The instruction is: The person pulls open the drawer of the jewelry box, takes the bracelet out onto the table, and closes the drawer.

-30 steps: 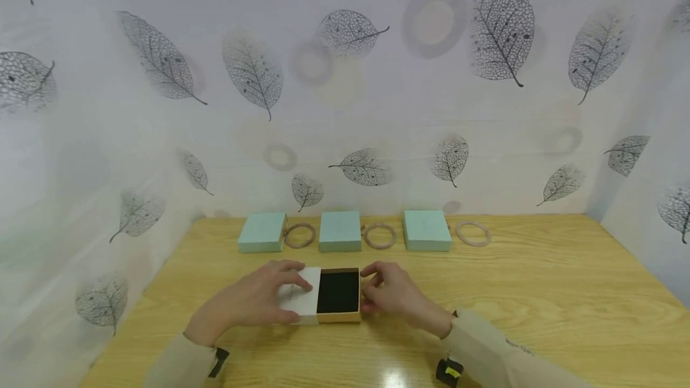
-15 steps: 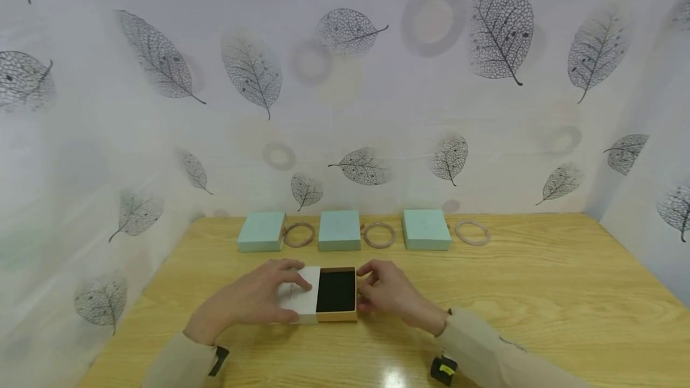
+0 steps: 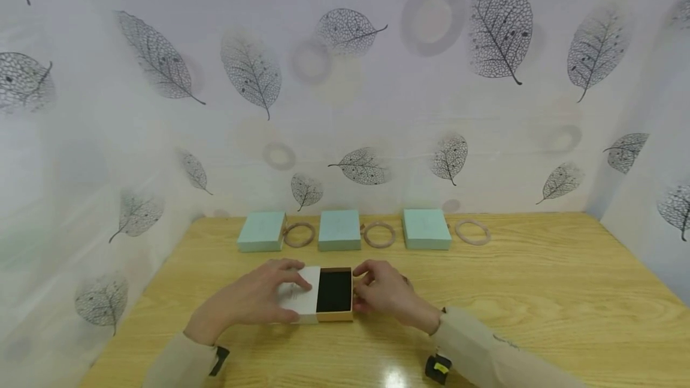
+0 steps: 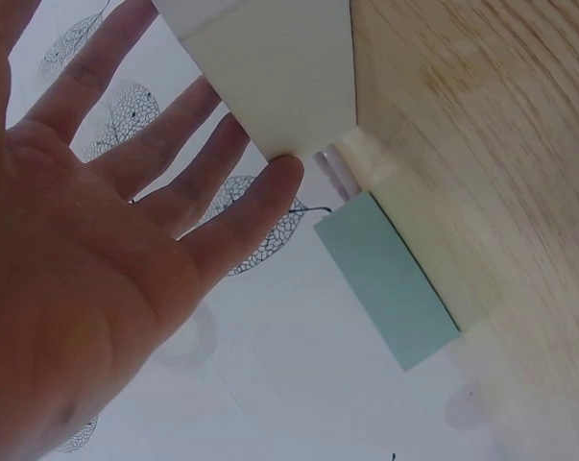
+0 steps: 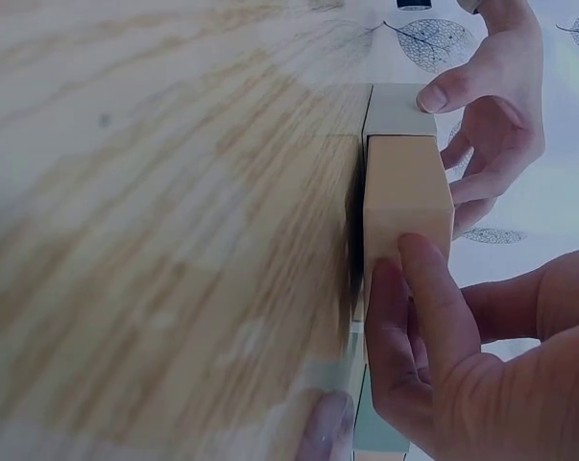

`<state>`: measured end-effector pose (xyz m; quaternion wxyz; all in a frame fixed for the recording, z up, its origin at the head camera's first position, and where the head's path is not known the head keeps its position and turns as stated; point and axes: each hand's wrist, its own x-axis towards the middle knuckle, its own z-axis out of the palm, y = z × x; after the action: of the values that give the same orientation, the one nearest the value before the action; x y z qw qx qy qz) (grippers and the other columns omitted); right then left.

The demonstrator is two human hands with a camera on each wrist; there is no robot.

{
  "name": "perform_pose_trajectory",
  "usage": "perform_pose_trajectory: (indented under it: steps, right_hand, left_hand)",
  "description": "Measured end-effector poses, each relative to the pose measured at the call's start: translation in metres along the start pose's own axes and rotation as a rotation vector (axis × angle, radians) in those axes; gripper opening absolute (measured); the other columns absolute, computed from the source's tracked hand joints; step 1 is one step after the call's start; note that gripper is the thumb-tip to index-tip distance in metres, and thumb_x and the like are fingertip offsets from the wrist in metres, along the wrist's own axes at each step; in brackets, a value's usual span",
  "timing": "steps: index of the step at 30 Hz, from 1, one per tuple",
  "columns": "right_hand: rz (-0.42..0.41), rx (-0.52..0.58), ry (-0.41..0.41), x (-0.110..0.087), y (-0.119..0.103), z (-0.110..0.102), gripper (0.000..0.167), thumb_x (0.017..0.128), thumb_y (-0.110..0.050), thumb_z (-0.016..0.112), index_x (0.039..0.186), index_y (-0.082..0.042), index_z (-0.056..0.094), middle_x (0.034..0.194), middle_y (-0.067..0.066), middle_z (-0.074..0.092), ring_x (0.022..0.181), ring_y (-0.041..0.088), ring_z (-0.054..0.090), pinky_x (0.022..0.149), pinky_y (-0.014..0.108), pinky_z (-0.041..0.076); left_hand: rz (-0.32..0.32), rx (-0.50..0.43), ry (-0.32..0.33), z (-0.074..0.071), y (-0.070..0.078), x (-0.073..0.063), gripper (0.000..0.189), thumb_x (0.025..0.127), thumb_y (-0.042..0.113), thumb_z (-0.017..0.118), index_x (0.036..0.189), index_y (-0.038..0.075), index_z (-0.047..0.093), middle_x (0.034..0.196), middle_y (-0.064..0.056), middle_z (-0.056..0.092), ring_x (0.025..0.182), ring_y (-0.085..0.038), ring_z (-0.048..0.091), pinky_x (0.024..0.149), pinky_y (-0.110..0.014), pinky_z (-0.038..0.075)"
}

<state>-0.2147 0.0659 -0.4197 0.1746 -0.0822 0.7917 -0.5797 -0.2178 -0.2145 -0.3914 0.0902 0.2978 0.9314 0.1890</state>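
A white box sleeve [image 3: 306, 303] lies on the table with its tan drawer [image 3: 335, 317] partly out to the right. Black padding [image 3: 334, 291] lines the drawer. My left hand [image 3: 250, 298] straddles the sleeve, thumb on the near side and fingers across the top and far side. In the left wrist view its fingers lie fairly straight along the sleeve's wall. Bent fingers of my right hand [image 3: 385, 292] press on the drawer's outer end; the right wrist view shows fingertips flat against that tan end face [image 5: 409, 216].
Behind stand three mint boxes, left [image 3: 262, 232], middle [image 3: 339, 230] and right [image 3: 426, 229]. Beside each lies a bangle: one brownish [image 3: 299, 246], one paler [image 3: 380, 246], one pinkish [image 3: 474, 243]. A leaf-patterned sheet [image 3: 366, 106] rises along the wooden table's [image 3: 539, 292] back edge.
The drawer has slid a little left into the sleeve, and my right hand has moved left with it. My left hand and the sleeve have stayed put.
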Motion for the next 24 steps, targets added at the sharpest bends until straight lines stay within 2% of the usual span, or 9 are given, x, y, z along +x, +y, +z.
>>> perform_pose_trajectory:
  steps: [24]
  right_hand:
    - [-0.009, 0.022, 0.001, 0.0044, -0.0014, 0.0075, 0.028, 0.098, 0.003, 0.057, 0.125, 0.009, 0.057, 0.091, 0.015, 0.063, 0.07, 0.017, 0.071, 0.067, 0.033, 0.064]
  left_hand:
    - [-0.014, 0.013, 0.016, 0.0004, 0.0008, 0.0062, 0.041, 0.073, 0.034, 0.088, 0.112, 0.027, 0.075, 0.147, -0.011, 0.056, 0.134, -0.041, 0.053, 0.109, -0.06, 0.046]
